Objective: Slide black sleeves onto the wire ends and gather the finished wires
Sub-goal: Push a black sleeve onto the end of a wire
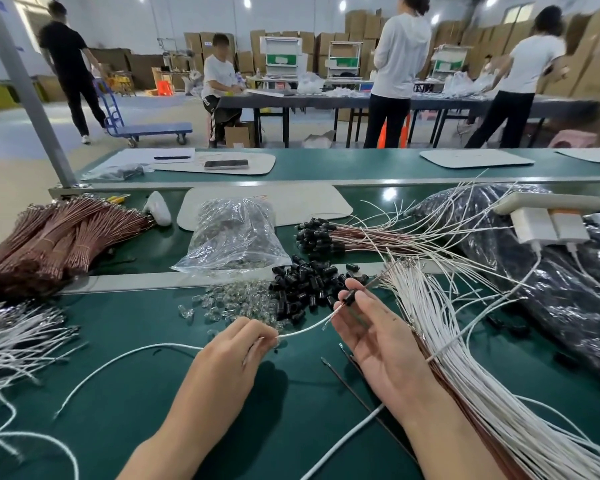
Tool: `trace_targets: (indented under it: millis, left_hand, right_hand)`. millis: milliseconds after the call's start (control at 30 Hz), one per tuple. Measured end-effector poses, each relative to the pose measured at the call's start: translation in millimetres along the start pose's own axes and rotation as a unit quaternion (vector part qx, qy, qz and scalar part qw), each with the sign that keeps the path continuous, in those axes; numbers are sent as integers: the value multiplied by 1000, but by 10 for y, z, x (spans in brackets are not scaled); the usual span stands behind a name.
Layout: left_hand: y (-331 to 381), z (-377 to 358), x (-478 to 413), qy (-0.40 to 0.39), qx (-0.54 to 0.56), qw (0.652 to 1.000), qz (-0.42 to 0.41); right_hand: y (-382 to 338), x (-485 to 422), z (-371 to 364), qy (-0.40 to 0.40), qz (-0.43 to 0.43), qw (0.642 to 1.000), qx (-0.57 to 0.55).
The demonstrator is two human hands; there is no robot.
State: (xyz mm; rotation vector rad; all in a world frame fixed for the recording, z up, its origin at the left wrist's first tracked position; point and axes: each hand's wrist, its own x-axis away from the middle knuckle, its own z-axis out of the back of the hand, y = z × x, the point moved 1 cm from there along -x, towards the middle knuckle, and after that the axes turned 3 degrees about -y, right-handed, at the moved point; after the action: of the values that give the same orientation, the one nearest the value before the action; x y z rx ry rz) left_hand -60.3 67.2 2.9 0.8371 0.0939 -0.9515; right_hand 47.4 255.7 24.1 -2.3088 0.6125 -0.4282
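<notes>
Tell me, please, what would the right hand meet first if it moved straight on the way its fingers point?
The right hand would probably meet the loose pile of black sleeves first, though depth is unclear.

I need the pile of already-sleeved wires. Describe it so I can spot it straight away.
Start at the green conveyor belt beyond the metal rail. Just right of the clear plastic bag lies a bundle of wires, brown running into white. Only its left ends wear black sleeves, packed together; the tied brown bundles far left show none.
</notes>
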Motion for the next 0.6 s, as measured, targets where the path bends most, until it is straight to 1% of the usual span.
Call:
trace_targets:
  millis: [267,400,600]
  left_hand:
    - [-14,7,4,-1,12,1000,3]
    - [-3,24,8,25,37,999,7]
    - [-2,0,24,27,28,999,1]
  right_hand:
    - [29,-30,31,-21,3,999,48]
    - [52,-31,27,-26,3,998,48]
    - [74,-23,16,-34,-2,998,44]
